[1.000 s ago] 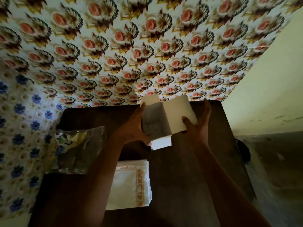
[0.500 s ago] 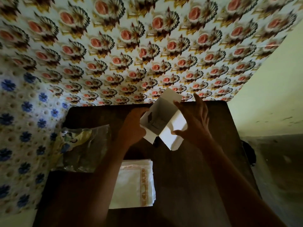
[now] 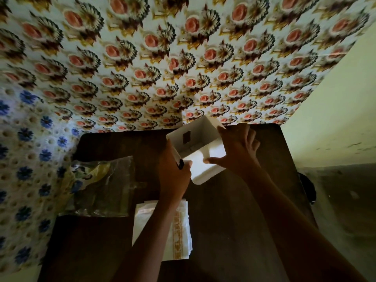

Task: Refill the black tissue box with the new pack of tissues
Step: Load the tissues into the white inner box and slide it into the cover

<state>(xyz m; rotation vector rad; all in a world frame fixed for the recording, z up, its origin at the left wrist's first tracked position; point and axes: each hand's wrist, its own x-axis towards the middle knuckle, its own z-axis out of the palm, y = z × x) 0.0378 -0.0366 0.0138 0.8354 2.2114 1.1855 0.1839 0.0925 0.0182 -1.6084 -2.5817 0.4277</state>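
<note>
Two bare forearms reach in from the bottom edge, with no sleeves, watch or rings showing. The left hand (image 3: pixel 175 176) and right hand (image 3: pixel 239 151) are ungloved.

The tissue box (image 3: pixel 195 143) looks like thin card, its inside matt white and smooth, with a black outer face showing only at the edge by the left hand's fingers (image 3: pixel 184 165). The bench (image 3: pixel 234 210) is dark wood with a dull, slightly worn sheen. At its left edge lies a crinkled wrapper (image 3: pixel 101 186) of clear glossy plastic, and near the front edge a stack of tissues (image 3: pixel 181 231) of soft matt white paper with a printed orange band.
</note>
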